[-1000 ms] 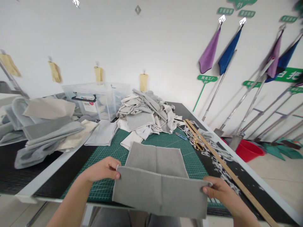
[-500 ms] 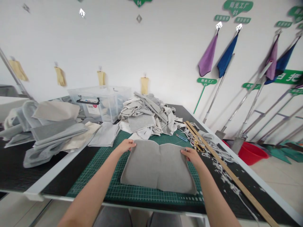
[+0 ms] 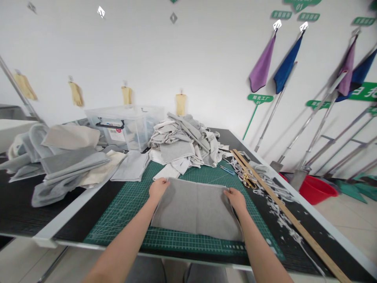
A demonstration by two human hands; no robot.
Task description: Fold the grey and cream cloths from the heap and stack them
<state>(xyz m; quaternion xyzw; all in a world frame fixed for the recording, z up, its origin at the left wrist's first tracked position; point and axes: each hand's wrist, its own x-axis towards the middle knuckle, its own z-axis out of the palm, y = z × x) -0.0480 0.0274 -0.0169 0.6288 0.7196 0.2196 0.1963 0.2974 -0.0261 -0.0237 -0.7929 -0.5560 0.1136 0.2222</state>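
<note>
A grey cloth [image 3: 196, 210] with a crease down its middle spreads over the green cutting mat [image 3: 118, 220] in front of me. My left hand [image 3: 159, 189] grips its far left corner, fingers closed. At the far right corner, my right hand [image 3: 235, 198] pinches the edge between thumb and fingers. The cloth's far edge runs almost straight between both hands, and its near edge rests on the mat. Just beyond lies a heap of grey and white cloths [image 3: 182, 137].
Left of the mat are a folded pale cloth [image 3: 129, 167], piled fabrics [image 3: 64, 157] and a clear plastic box [image 3: 134, 129]. To the right are scissors [image 3: 249, 181], a blue-handled tool [image 3: 227, 169], cord scraps and a long wooden strip [image 3: 282, 208]. A red bucket [image 3: 316, 188] stands beyond the table.
The cloth's far edge has gone from sagging in the middle to nearly straight and lower. Both hands have come down with it, the left shifting slightly toward me.
</note>
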